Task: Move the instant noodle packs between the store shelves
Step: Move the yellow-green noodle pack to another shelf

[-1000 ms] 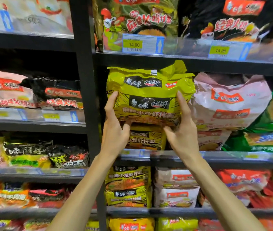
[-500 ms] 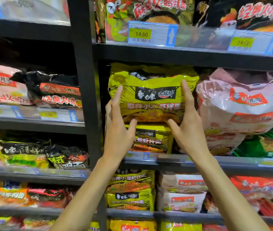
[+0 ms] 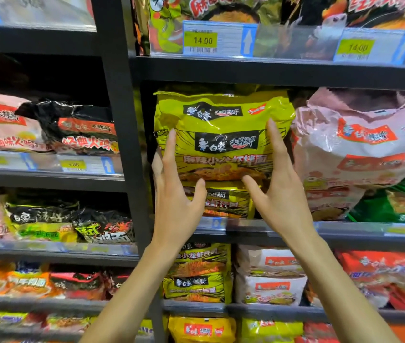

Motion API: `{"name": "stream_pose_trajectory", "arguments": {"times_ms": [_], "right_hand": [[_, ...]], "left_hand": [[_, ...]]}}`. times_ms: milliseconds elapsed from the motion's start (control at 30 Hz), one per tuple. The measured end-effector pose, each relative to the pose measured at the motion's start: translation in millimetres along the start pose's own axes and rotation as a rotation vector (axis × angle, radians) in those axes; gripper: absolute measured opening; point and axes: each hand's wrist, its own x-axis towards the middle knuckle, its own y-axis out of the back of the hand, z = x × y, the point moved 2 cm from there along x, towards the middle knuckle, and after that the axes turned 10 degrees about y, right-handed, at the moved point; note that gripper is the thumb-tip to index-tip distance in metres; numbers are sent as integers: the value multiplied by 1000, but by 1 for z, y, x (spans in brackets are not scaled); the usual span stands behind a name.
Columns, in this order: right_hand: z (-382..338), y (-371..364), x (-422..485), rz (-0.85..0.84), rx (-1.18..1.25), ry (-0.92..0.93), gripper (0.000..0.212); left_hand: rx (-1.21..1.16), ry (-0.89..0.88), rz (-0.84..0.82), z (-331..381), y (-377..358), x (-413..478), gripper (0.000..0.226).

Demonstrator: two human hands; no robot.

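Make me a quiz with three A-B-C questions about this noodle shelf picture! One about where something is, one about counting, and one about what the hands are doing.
1. Where is the yellow-green noodle pack?
A. On the floor
B. On a shelf, just left of the pink pack
C. In a shopping trolley

2. How many hands are on it?
A. None
B. One
C. Two

3. How are the fingers?
A. Straight, pressed against the pack
B. Curled into fists
C. Wrapped round a bottle

Answers:
1 B, because it sits up on the shelf with the pink pack right beside it.
2 C, because the left hand and the right hand are each on one side of it.
3 A, because the fingers of both hands lie straight on the front of the pack.
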Motion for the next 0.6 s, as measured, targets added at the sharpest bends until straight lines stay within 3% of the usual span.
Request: {"name": "stream_pose_trajectory", "arguments": {"times_ms": [233,400,500,600], "right_hand": [[-11,12,-15,-13,-13,-1,98],[-19,22,-23,-138,-69,-17,94],[-25,29,-27,-241,-170,-29,87],[-35,38,-35,-347,-320,-35,73]], "left_hand": [[7,19,7,6,6,-18,90],[49,37,-43,10,15,-30,86],[185,25,-100,13,25,-34,84],[471,20,-170,19,34,-42,75]]}}
